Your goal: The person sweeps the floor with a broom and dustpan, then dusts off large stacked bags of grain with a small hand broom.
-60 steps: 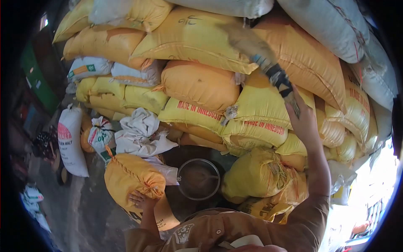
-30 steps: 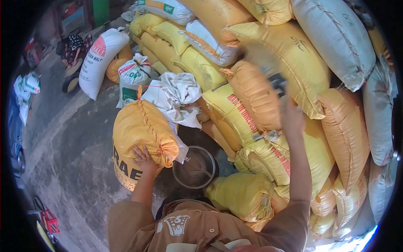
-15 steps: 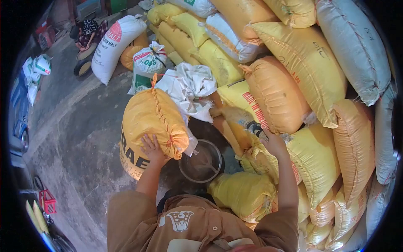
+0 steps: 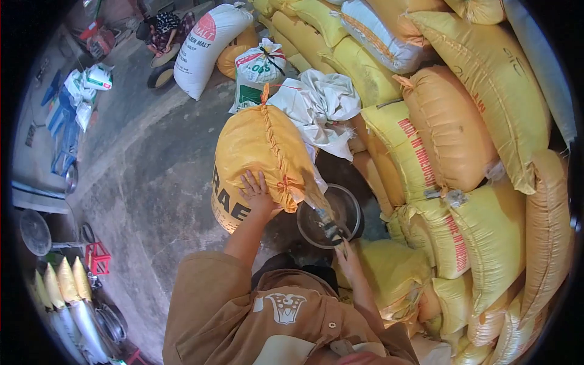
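My left hand point(image 4: 257, 193) lies with spread fingers on the side of a full orange sack point(image 4: 258, 149) with a stitched seam and a tied red knot. My right hand point(image 4: 348, 258) grips the dark-banded handle of a brush point(image 4: 323, 210), its pale bristles pointing up beside the sack's right edge. Under the brush, a round metal basin point(image 4: 354, 213) stands on the floor, partly hidden by the brush and the sack. Crumpled white sacks point(image 4: 322, 106) lie just behind the orange sack.
Stacked yellow and orange sacks point(image 4: 450, 128) fill the right side. A white malt sack point(image 4: 210, 45) and a tied white bag point(image 4: 258, 70) stand behind. Another person point(image 4: 163, 36) sits far back left near a round tray point(image 4: 161, 77). A red crate point(image 4: 97, 258) is at the left.
My right hand has brought the brush from the yellow sacks leftward and down over the basin. My left hand stays on the orange sack. The whole view has shifted.
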Motion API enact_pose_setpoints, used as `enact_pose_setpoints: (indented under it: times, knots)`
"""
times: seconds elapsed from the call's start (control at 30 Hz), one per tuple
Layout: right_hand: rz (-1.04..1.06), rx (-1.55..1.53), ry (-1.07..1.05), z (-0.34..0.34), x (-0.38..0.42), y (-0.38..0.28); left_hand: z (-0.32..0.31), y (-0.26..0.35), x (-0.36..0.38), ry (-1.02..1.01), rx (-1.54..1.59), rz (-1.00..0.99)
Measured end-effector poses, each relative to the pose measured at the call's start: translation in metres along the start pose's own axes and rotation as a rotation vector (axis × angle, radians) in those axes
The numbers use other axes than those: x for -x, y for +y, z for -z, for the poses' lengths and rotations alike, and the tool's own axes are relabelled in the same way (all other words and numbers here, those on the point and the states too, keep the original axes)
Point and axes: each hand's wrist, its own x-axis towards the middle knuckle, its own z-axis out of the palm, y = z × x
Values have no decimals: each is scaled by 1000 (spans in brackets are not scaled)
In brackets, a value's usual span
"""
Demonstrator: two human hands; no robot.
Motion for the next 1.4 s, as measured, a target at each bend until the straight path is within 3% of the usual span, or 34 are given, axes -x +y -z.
enact_pose_setpoints:
  times: [0.07,0.27,0.33,0.5,0.57,0.6,0.67,0.73,0.8,0.87,0.93,0.97,1.0,1.07,1.1,1.17,1.2,1.23,1.27,1.33,1.37,1.4]
  knots:
    - [-192,199,104,8,23,-11,5,2,1,-54,-16,21]
    - [-320,143,275,18,41,13,11,8,5,-83,-23,21]
    - [-112,-46,305,6,45,13,13,8,9,-127,-59,32]
    - [40,-141,182,-45,44,48,8,4,4,-59,-48,76]
    - [-126,-261,92,-51,58,43,13,-3,18,38,44,-88]
    - [-107,-242,72,-50,65,33,7,-9,23,51,58,-60]
    - [-229,-305,96,-49,89,14,-16,-23,45,282,93,-267]
    - [-256,-292,18,-51,106,22,-26,-22,108,411,278,-250]
    - [-165,-88,42,-63,119,31,-78,-20,154,192,805,-329]
    - [-22,62,19,-83,136,28,-79,-15,213,-393,1198,-453]
    - [242,311,-2,-110,154,24,-78,-10,263,-416,1261,-372]
    - [255,326,-14,-122,164,22,-70,-13,276,-432,1272,-219]
    - [207,345,-60,-132,172,19,-79,-17,282,-416,1289,-209]
    - [162,372,-116,-156,180,21,-112,-29,290,-287,1215,63]
    - [263,393,-150,-168,184,24,-123,-37,293,-178,1279,46]
    - [392,357,-241,-186,191,25,-144,-57,294,-293,1392,120]
    - [382,361,-251,-188,188,15,-142,-70,293,-401,1495,178]
    - [262,239,-413,-186,181,5,-139,-81,295,-459,1687,270]
    - [140,113,-568,-186,169,-2,-136,-93,296,-467,1688,281]
    - [277,69,-356,-180,125,-3,-126,-115,295,-372,1830,167]
    - [492,53,-143,-180,80,26,-121,-125,293,-331,1861,189]
    - [466,14,-36,-170,72,-23,-127,-137,288,-338,1863,201]
